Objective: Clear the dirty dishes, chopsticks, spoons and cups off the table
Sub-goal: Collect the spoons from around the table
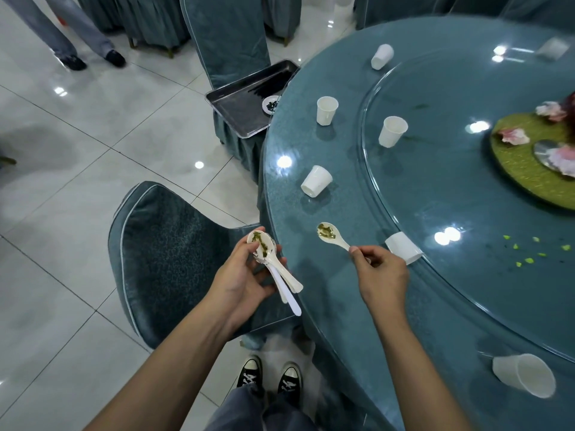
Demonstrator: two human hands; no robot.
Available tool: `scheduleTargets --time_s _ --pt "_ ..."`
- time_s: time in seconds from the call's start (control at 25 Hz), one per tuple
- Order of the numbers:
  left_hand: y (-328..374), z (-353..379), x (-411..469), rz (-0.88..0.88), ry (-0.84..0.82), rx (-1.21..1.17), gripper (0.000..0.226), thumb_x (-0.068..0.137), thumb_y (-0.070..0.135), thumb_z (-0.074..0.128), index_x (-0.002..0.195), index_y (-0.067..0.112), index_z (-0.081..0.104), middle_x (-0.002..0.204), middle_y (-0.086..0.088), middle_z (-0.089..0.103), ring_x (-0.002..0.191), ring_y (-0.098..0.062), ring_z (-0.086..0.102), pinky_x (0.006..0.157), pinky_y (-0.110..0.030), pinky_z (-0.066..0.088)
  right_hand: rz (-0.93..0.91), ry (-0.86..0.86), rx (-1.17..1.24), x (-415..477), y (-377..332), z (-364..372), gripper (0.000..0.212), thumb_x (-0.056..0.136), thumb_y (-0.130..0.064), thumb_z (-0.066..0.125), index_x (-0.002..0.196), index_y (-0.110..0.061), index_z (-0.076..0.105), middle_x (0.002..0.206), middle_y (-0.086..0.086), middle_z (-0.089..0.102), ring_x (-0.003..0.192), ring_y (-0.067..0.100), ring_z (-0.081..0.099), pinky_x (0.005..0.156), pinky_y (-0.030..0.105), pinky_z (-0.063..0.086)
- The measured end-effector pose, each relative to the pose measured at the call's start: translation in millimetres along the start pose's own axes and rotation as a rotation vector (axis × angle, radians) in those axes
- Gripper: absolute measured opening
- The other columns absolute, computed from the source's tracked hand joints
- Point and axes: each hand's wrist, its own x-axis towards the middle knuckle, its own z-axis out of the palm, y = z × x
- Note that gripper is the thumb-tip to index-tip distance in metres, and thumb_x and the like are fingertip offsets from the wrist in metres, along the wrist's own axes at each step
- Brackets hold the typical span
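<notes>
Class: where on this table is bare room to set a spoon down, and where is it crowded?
Bare: the rim band between the right hand and the near tipped cup. Crowded: around the upright cup and its neighbour.

Between your left hand (pixel 245 275), gripping the stacked spoons (pixel 281 275), and the steel tray (pixel 236 110) lies open air over tiled floor (pixel 149 144). Only the near chair (pixel 165 259) stands there, its back just left of and below that hand. The tray rests on a far chair (pixel 227 32), its right corner hidden by the table (pixel 311 290) rim.

Ahead of your right hand (pixel 381 275), pinching a soiled spoon (pixel 331 236), a tipped paper cup (pixel 316 181) lies with bare tabletop either side. A second tipped cup (pixel 403 247) lies just right of that hand, at the glass turntable (pixel 404 197) rim. Beyond, an upright cup (pixel 326 110) and another upright cup (pixel 392 131) stand apart.
</notes>
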Motion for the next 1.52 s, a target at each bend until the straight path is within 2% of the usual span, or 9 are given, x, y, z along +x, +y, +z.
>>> scheduleTargets --time_s 0.2,0.36,0.6,0.72,0.84,0.96,1.2,1.4,1.52 --pt "-3 15 -4 0.017 -0.005 0.011 0.032 0.104 0.023 0.048 0.131 0.022 0.065 0.1 -0.013 0.07 0.086 -0.029 0.069 0.09 -0.049 0.054 -0.028 -0.131 0.241 -35 -40 -13 0.01 0.088 -0.017 0.077 0.08 -0.022 0.078 0.073 -0.003 0.073 0.063 0.005 0.06 0.064 0.018 0.05" --pt "-2 25 -10 0.035 -0.016 0.005 0.022 0.103 0.021 0.048 0.117 0.024 0.066 0.104 -0.017 0.066 0.1 -0.035 0.065 0.099 -0.055 0.049 -0.063 -0.21 0.264 -60 -53 -11 0.014 0.088 -0.016 0.077 0.076 -0.025 0.078 0.067 -0.01 0.071 0.058 0.0 0.054 0.06 0.014 0.045" --pt "-4 31 -15 0.078 -0.037 0.031 0.033 0.102 0.021 0.05 0.132 0.022 0.063 0.089 -0.006 0.071 0.081 -0.025 0.067 0.086 -0.05 0.053 -0.088 -0.182 0.192 -74 -56 -8 0.01 0.086 -0.02 0.078 0.078 -0.025 0.077 0.069 -0.012 0.071 0.06 -0.001 0.06 0.059 0.012 0.046" --pt "-5 30 -19 0.075 -0.029 0.033 0.034 0.101 0.021 0.051 0.133 0.022 0.063 0.095 -0.009 0.07 0.081 -0.025 0.067 0.074 -0.043 0.056 -0.116 -0.175 0.128 -79 -54 -7 0.009 0.085 -0.024 0.078 0.077 -0.028 0.076 0.07 -0.013 0.071 0.066 0.002 0.064 0.062 0.015 0.049" --pt "-5 26 -23 0.072 -0.029 0.028 0.035 0.1 0.019 0.052 0.133 0.022 0.062 0.111 -0.017 0.064 0.097 -0.033 0.062 0.079 -0.045 0.054 -0.19 -0.177 0.06 -84 -53 -2 0.006 0.083 -0.027 0.077 0.078 -0.028 0.075 0.076 -0.011 0.071 0.075 0.003 0.066 0.071 0.023 0.053" --pt "-3 23 -27 0.075 -0.018 0.034 0.031 0.101 0.016 0.051 0.13 0.021 0.06 0.115 -0.018 0.065 0.104 -0.034 0.061 0.083 -0.046 0.054 -0.24 -0.201 0.01 -91 -57 1 0.005 0.083 -0.03 0.078 0.079 -0.029 0.074 0.08 -0.013 0.069 0.077 -0.001 0.065 0.072 0.02 0.052" --pt "18 7 -39 0.138 0.003 0.016 0.017 0.103 0.015 0.046 0.114 0.02 0.058 0.114 -0.019 0.067 0.097 -0.033 0.065 0.095 -0.055 0.048 -0.369 -0.327 0.002 -104 -76 12 0.016 0.081 -0.029 0.079 0.096 -0.033 0.072 0.089 -0.017 0.067 0.086 -0.002 0.063 0.072 0.011 0.049" --pt "52 -21 -54 0.217 -0.003 -0.041 0.015 0.103 0.014 0.045 0.108 0.019 0.059 0.11 -0.018 0.07 0.093 -0.031 0.068 0.085 -0.049 0.05 -0.43 -0.427 0.041 -120 -101 35 0.025 0.082 -0.028 0.08 0.103 -0.038 0.07 0.096 -0.02 0.069 0.092 -0.002 0.065 0.076 0.014 0.053" --pt "80 -45 -63 0.264 -0.005 -0.092 0.017 0.104 0.014 0.045 0.117 0.017 0.056 0.108 -0.018 0.07 0.088 -0.032 0.069 0.084 -0.051 0.052 -0.47 -0.469 0.064 -132 -119 58 0.026 0.084 -0.032 0.08 0.107 -0.037 0.069 0.101 -0.017 0.07 0.095 0.0 0.066 0.079 0.018 0.056"
